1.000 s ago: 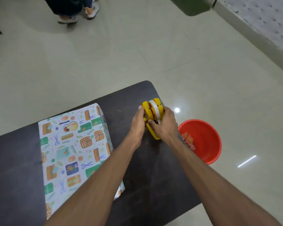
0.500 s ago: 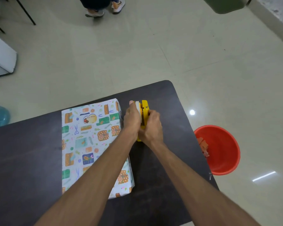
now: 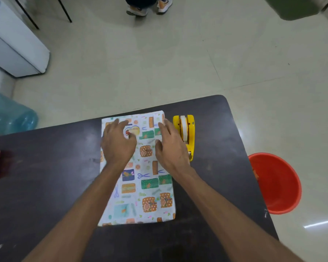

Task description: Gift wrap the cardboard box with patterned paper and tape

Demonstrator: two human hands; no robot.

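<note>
Two hands (image 3: 117,146) (image 3: 171,148) seemingly on box (image 3: 148,186), dispenser (image 3: 190,133) alongside

I see bright, even overhead light; the floor (image 3: 159,69) throws glare at three and four o'clock. Shadows are soft, edges bow and blur, worst at nine o'clock.
</note>
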